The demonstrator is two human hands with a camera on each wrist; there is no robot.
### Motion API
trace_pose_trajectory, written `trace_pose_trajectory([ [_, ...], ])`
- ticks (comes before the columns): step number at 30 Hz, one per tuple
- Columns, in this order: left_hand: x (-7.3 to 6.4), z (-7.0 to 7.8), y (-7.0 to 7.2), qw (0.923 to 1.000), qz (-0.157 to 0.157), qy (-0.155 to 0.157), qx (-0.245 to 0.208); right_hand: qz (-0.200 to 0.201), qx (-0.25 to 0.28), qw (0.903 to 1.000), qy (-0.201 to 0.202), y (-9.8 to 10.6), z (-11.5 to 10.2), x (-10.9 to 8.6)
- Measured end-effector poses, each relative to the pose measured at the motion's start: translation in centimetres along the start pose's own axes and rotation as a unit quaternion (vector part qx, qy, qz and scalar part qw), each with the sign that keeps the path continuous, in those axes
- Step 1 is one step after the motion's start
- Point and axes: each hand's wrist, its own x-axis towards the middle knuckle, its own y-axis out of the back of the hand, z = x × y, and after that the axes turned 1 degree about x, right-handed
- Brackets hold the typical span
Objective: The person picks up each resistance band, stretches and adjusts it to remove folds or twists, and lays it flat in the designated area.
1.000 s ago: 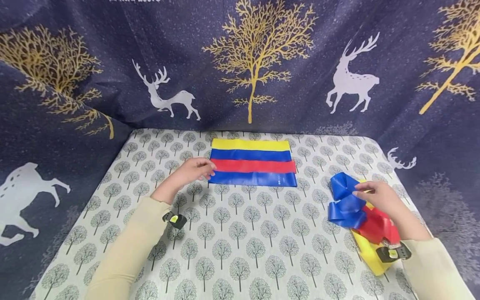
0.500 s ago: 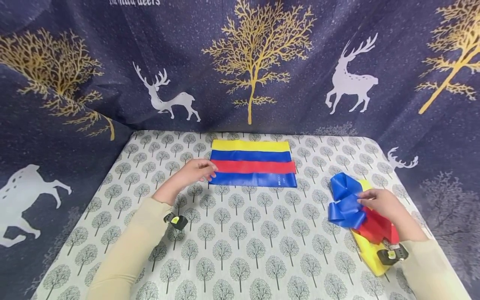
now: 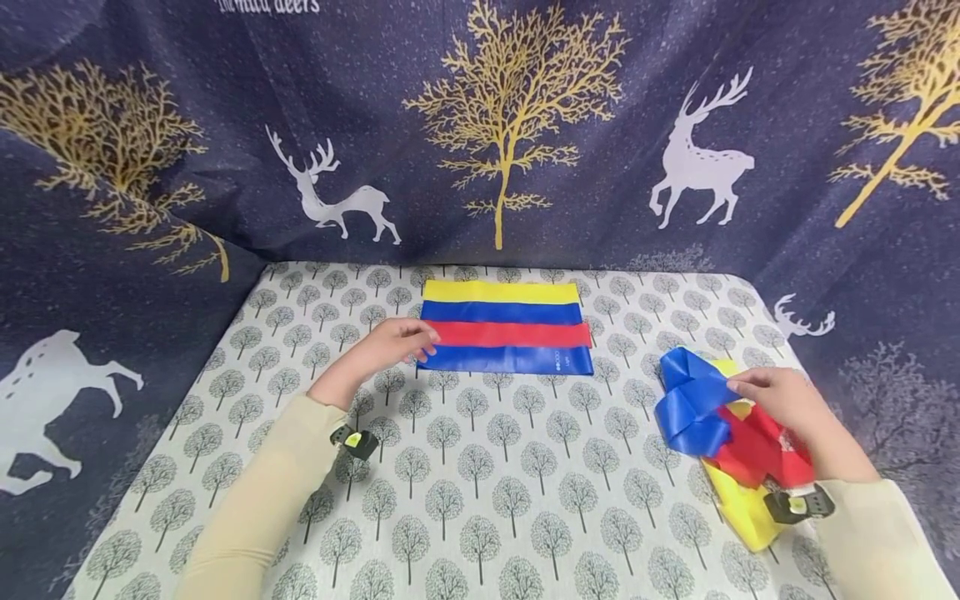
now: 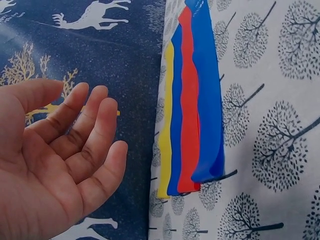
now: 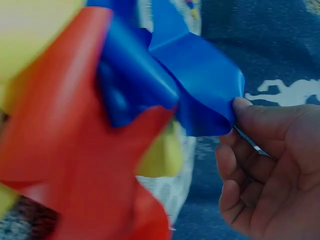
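One pinch, one hover

On the right, the right hand (image 3: 783, 404) pinches the blue band (image 3: 686, 404), heaped beside the red band (image 3: 753, 450); it looks light, limp, slick, best taken by an edge. Since earlier, that hand has shifted rightward. Farther off, the left hand (image 3: 392, 343), fingers relaxed, hovers near four flat strips (image 3: 506, 335).

- One left grip (image 3: 393, 342) and one right grip (image 3: 782, 400), so two in all.
- Two pale sleeves (image 3: 258, 492).
- Two black wrist bands (image 3: 358, 442).
- Four flat strips: one yellow strip (image 3: 500, 292), one red strip (image 3: 510, 334) and two blue strips (image 3: 502, 312).
- One heap of loose strips (image 3: 693, 408) in three colours: blue, red and yellow. I can't tell how many are in it.
- One worktop (image 3: 540, 492), with too many little trees (image 3: 474, 467) to count.
- On one dark cloth (image 3: 585, 221): three gold trees (image 3: 507, 133), two whole white deer (image 3: 358, 200), one part of a deer (image 3: 52, 367), one bit of antlers (image 3: 805, 327).
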Motion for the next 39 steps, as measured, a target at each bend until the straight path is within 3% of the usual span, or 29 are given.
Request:
trace_pose_trajectory([
  [9,0.2,1.3,-0.7,1.0,-0.003,0.001,0.0,0.033,-0.011,0.9987,0.036,3.6,-2.5,-0.1],
  [17,1.1,2.2,-1.3,0.9998,-0.013,-0.018,-0.002,0.046,0.05,0.9974,0.025,6.7,-5.2,-0.6],
  [20,1.3,2.4,-1.4,0.9996,-0.016,-0.025,0.004,0.058,0.042,0.997,0.03,7.5,-6.0,-0.6],
  [26,1.5,3.0,-1.5,0.9994,-0.017,-0.031,-0.003,0.081,0.043,0.995,0.039,8.6,-7.5,-0.5],
  [39,1.6,4.9,-1.3,0.9993,-0.011,-0.035,-0.011,0.136,0.142,0.9785,0.063,9.8,-12.3,0.0],
])
